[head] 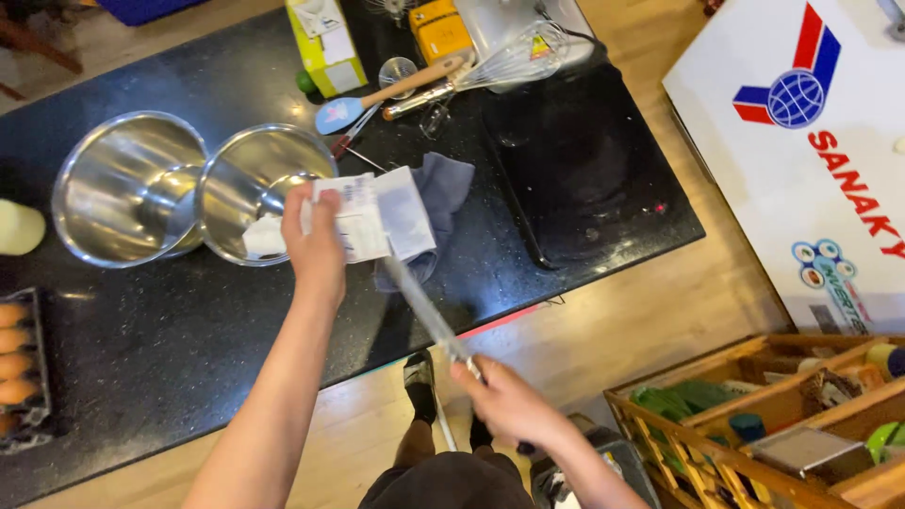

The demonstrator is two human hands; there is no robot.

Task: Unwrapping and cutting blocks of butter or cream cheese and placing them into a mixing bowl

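A: Status of the hands?

B: Left hand (316, 247) is clenched on a white paper packet (363, 217), held above the surface (170, 349) at the right rim of the near steel bowl (259, 188). Right hand (509, 405) is closed around the handle of a long knife (424, 306); the blade is angled up toward the packet, tip at or just under its lower edge. Contact cannot be confirmed.

A: What is placed around the near steel bowl?

B: A second steel bowl (127, 188) is seen touching it on the left. A white scrap (262, 238) is seen inside the near bowl. A grey cloth (438, 193) is laid just right of it, partly hidden by the packet. Behind it: a blue-headed spatula with wooden handle (377, 97), a whisk (500, 68), a green-and-white carton (325, 42), a yellow box (440, 30). Far left of it, a tray of brown eggs (19, 363) is cut off by the frame edge.

A: Obstructions?

B: Bowl rim is partly covered by the left hand and packet.

A: Surface and room?

B: Surface is black, speckled, glossy. Wooden floor (603, 330) is seen below and to the right. A white chest with a red-and-blue emblem (801, 141) is set well right of the bowl, a wooden crate (754, 415) nearer the right hand.
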